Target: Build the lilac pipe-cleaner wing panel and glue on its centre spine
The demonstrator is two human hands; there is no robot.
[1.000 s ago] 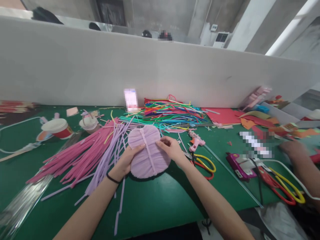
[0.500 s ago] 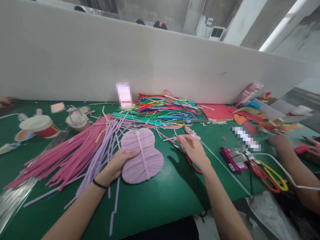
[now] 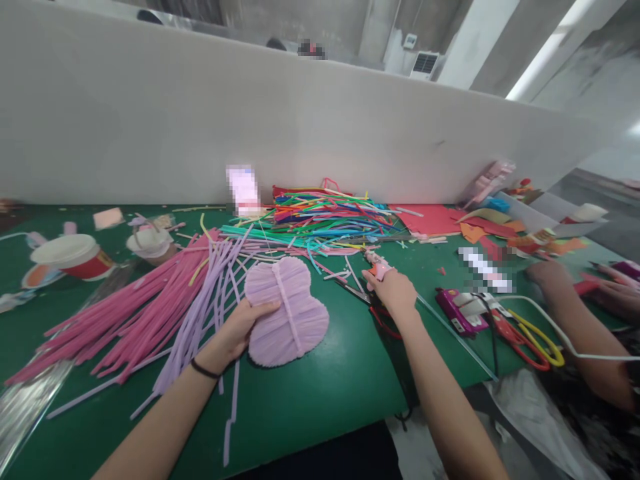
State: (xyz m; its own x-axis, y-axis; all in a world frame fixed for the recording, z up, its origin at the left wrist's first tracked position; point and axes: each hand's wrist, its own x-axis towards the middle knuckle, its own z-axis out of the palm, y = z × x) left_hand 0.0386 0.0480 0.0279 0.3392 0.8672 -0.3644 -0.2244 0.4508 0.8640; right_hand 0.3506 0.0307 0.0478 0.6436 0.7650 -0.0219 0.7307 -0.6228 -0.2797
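The person's left grip point(image 3: 240, 327) is closed on a lilac fuzzy piece point(image 3: 293, 317), pinching its left edge: the thumb lies flat on the upper face, the other fingers are hidden underneath. Nearly all of the piece extends to the right of this grip, one rounded lobe above the thumb and another below, with a notch in the right side between them. A pale band point(image 3: 289, 308) runs lengthwise down its middle, and the thumb tip ends just beside that band. Whether the lower edge touches the green desk point(image 3: 325, 420) cannot be told.

The right grip point(image 3: 395, 293) is well apart from the piece, wrapped around a pink glue gun point(image 3: 381, 268), whose handle is mostly covered; the nozzle points away from the person. Scissors point(image 3: 354, 291) lie beside and partly beneath this grip, and a clear stick point(image 3: 460, 340) slants toward the person on its other side.

Farther out, loose purple stems point(image 3: 193, 333) fan out left of the left grip, with a pink bundle point(image 3: 130, 327) beyond them. A multicoloured heap point(image 3: 330, 220) lies behind the piece, near a grey partition point(image 3: 300, 127). To the right are a purple power strip point(image 3: 457, 313) and a co-worker's arm point(image 3: 585, 320).
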